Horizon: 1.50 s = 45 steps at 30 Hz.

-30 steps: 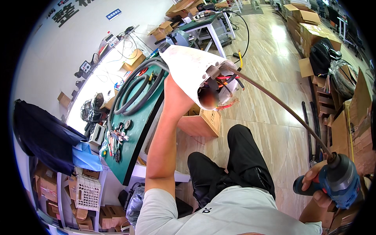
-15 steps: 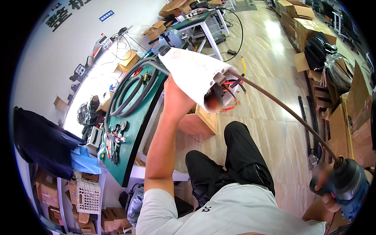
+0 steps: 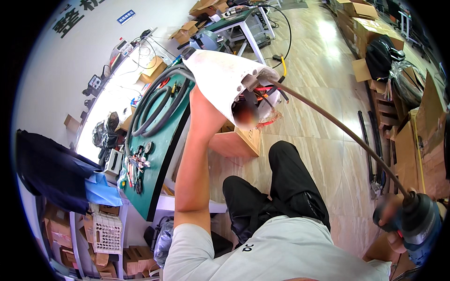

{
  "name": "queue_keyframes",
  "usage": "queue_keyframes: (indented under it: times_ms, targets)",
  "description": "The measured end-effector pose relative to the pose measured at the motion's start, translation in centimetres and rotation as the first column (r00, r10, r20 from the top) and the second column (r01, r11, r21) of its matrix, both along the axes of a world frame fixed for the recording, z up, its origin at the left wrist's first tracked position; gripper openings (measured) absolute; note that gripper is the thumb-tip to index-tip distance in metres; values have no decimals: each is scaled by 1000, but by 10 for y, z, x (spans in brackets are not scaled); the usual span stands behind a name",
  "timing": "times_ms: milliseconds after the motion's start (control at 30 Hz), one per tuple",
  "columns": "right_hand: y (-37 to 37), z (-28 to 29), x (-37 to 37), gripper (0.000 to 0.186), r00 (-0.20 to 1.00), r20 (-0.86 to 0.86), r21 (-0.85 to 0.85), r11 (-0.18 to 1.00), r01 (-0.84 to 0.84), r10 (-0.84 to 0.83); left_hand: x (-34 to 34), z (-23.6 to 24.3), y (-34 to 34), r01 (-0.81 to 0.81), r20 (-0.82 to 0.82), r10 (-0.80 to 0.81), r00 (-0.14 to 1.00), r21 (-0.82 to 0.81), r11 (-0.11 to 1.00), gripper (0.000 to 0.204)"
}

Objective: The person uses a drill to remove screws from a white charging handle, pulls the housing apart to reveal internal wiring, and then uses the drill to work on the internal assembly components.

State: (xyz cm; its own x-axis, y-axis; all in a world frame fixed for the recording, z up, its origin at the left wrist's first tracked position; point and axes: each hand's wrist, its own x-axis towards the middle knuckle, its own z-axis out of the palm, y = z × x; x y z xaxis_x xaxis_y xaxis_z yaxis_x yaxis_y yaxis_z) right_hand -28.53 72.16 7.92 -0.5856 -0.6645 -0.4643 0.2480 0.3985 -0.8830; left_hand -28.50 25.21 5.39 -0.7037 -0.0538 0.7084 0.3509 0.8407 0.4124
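White casing (image 3: 215, 75) sits at 12 o'clock, my left hand (image 3: 206, 117) clasping its near side; at 4 o'clock my right hand (image 3: 393, 211) wraps a blue drill (image 3: 417, 222), its long rod (image 3: 347, 128) reaching the casing's open end. My left fingertips and the rod's tip are hard to make out. Around lie a green-topped table (image 3: 157, 164) at 8, a cable coil (image 3: 150, 134) at 10, and wires (image 3: 269, 96) crowding the opening.
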Motion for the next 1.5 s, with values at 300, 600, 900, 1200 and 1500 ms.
queue_keyframes:
  times_ms: [300, 600, 900, 1200, 1500]
  targets:
    - [-2, 2, -14, 30, 918, 392, 47, 998, 45, -59, 2, 5, 5, -45, -77, 44, 996, -13, 999, 42]
    - [6, -28, -10, 35, 956, -237, -142, 968, -209, 172, 2, 9, 14, -77, -84, 73, 994, -41, 996, 31]
    - [-10, -29, 0, 39, 970, -243, -288, 953, -98, 26, 4, 1, 2, -21, 14, 21, 1000, -2, 1000, 49]
    - [1, -37, 3, 26, 933, -358, -234, 966, -111, 20, 5, 6, 14, -63, -71, 61, 996, -26, 998, 33]
    - [6, -65, 19, 40, 386, -917, -145, 986, -77, -104, 7, 5, 17, -64, -63, 61, 996, -42, 997, 34]
